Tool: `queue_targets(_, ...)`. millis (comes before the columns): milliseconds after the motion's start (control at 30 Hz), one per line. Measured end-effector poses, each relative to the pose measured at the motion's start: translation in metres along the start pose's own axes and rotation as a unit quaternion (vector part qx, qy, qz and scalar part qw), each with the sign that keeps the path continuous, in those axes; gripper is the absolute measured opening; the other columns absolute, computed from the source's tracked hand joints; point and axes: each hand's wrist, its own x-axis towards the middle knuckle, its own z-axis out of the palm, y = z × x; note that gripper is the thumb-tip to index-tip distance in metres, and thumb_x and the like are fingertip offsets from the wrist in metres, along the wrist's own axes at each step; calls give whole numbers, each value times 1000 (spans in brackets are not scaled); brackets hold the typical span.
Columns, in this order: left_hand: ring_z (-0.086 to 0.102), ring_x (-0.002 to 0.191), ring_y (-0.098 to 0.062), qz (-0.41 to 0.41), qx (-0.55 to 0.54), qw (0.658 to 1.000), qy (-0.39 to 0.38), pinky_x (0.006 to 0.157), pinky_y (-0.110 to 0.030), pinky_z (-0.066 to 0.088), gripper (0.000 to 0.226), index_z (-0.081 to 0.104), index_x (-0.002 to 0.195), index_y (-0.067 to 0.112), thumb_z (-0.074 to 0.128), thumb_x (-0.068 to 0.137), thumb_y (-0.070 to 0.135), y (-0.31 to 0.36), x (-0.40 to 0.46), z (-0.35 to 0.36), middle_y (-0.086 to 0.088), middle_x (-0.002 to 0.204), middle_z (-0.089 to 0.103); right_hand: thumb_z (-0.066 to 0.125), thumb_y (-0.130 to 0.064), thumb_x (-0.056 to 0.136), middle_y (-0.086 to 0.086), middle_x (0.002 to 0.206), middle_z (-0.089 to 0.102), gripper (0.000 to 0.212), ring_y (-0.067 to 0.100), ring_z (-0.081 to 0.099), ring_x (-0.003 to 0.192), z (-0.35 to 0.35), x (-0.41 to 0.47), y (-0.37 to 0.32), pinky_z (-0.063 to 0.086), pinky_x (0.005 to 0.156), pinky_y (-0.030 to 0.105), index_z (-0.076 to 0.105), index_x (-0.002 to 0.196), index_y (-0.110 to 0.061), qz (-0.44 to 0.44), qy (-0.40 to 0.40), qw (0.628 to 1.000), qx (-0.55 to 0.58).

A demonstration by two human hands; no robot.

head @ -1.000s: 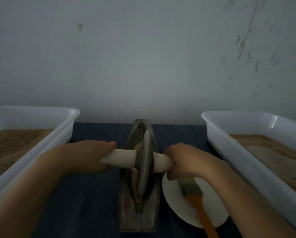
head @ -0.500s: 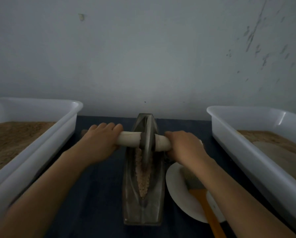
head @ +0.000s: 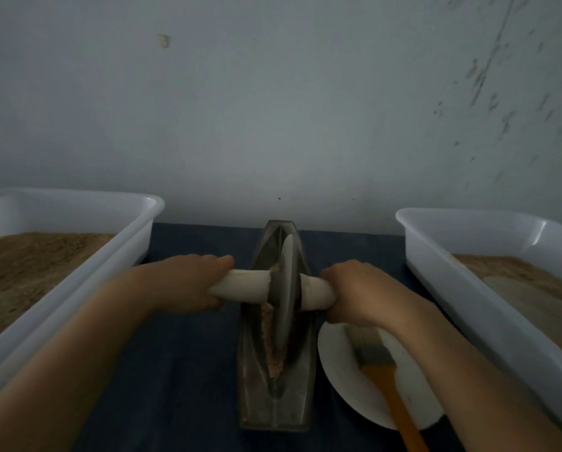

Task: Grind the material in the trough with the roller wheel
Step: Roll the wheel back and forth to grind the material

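Note:
A narrow grey metal trough (head: 255, 402) lies lengthwise on the dark blue table, pointing away from me. Pinkish-brown ground material (head: 269, 334) fills its groove. The grey roller wheel (head: 286, 288) stands on edge in the groove, about mid-trough, on a pale wooden axle (head: 244, 287). My left hand (head: 182, 285) is closed around the axle's left end. My right hand (head: 361, 293) is closed around its right end, which the fingers hide.
A white plastic tub (head: 120, 259) of brown granules stands at the left, and another white tub (head: 436, 275) at the right. A white plate (head: 341, 380) beside the trough holds a brush with an orange handle (head: 390, 389). A grey wall rises just behind.
The wheel rolled away from me to the trough's far end, then came back toward me to mid-trough. Both hands kept their hold on the axle.

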Motion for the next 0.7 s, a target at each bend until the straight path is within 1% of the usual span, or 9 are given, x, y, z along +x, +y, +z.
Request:
queue_targets(100,52,97,-10,20,-12,998,-50,88,-26,42,29,37,112,26,55,90,32,4,-12,-10,6,108,52,67,-25,80,-4,83,59,12,10,58,75,-5,-11,0,37,52,18,60,88,-20,-24,-51,998,25)
queue_targets(167,51,93,-6,31,-26,996,-81,81,-20,40,26,35,106,31,56,90,33,5,-17,-13,11,102,51,69,-23,77,-9,69,51,21,2,48,59,-6,-17,0,36,47,15,49,70,-27,-36,-59,996,48)
queue_targets(233,49,88,-2,37,-38,994,-100,74,-16,36,27,33,102,34,57,90,34,4,-19,-15,15,94,48,69,-23,77,-11,66,49,27,0,45,55,-7,-19,0,34,45,14,45,65,-29,-42,-59,996,50)
queue_targets(333,51,90,-5,34,-48,995,-82,81,-22,41,26,36,105,31,57,90,32,3,-15,-13,12,99,50,67,-26,78,-10,67,49,25,0,45,56,-5,-15,-1,31,45,15,45,67,-29,-40,-53,997,34)
queue_targets(400,53,95,-10,23,-48,996,-65,88,-28,43,28,39,110,26,57,90,29,2,-9,-9,6,106,52,66,-27,81,-6,80,58,11,7,55,69,-4,-8,-2,33,50,17,55,83,-24,-33,-50,998,12)
queue_targets(433,53,96,-12,15,-46,997,-55,88,-29,43,29,39,113,24,57,90,29,0,-5,-6,4,109,52,64,-28,83,-2,92,62,15,12,60,81,-3,-4,-2,36,56,18,60,96,-21,-22,-42,999,1)
queue_targets(500,52,98,-15,-3,-30,999,-21,88,-31,42,31,40,115,21,56,90,30,-4,4,1,1,113,51,61,-28,86,2,108,62,27,18,60,97,2,4,-1,37,67,23,58,111,-19,5,18,1000,-13)
queue_targets(600,50,104,-17,-21,28,996,86,88,-32,40,32,39,115,22,53,90,36,-14,18,17,1,116,50,58,-28,87,-1,107,62,22,18,58,97,14,15,1,29,71,25,54,108,-21,12,157,987,-28)
queue_targets(700,49,105,-19,-33,71,971,224,85,-33,36,34,41,115,23,53,89,40,-19,30,34,2,114,49,58,-25,86,-2,101,61,15,18,54,92,32,28,6,24,71,28,51,99,-23,19,283,958,-33)
